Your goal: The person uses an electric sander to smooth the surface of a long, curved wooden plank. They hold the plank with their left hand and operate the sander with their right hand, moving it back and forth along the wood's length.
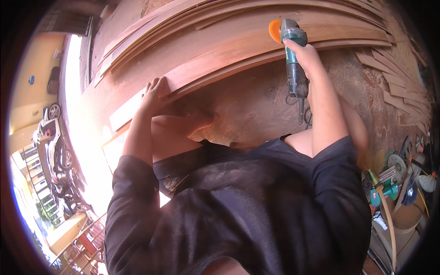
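Head view: grinder (291,57) within right grip (307,57), orange disc (275,31) beyond.

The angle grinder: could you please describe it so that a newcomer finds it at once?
Look at the long wooden boards across the top. Toward their right end, the right hand grips the angle grinder, a green-and-black tool. Its bright orange disc sets it apart from the brown wood.

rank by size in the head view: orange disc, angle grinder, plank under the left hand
Largest to smallest, as they look:
1. Plank under the left hand
2. Angle grinder in the right hand
3. Orange disc
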{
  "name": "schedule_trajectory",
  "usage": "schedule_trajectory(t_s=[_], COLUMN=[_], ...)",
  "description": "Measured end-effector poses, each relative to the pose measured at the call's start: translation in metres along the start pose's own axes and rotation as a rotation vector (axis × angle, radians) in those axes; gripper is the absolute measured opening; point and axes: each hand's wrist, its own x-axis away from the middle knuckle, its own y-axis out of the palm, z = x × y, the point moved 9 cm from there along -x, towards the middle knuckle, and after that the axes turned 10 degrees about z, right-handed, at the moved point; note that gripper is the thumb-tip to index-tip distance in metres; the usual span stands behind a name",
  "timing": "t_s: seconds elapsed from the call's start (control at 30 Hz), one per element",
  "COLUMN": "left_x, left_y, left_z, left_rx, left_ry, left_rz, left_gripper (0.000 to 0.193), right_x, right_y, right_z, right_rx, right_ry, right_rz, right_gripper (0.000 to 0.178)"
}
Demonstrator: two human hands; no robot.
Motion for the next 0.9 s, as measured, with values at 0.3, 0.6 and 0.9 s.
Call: schedule_trajectory(t_s=[0.3,0.6,0.9], left_x=[0.021,0.044,0.008], left_y=[-0.042,0.036,0.042], left_z=[0.144,0.174,0.211], left_rx=[0.456,1.742,1.920], left_ry=[-0.138,-0.848,-0.593], left_rz=[-0.043,-0.379,-0.265], left_gripper=[0.066,0.079,0.075], right_x=[0.035,0.145,0.121], right_y=[0.109,0.266,0.243], right_z=[0.000,-0.035,-0.021], right_rx=[0.412,0.686,0.732], right_ry=[-0.060,-0.182,-0.070], right_rz=[-0.149,-0.444,-0.472], right_gripper=[0.060,0.063,0.068])
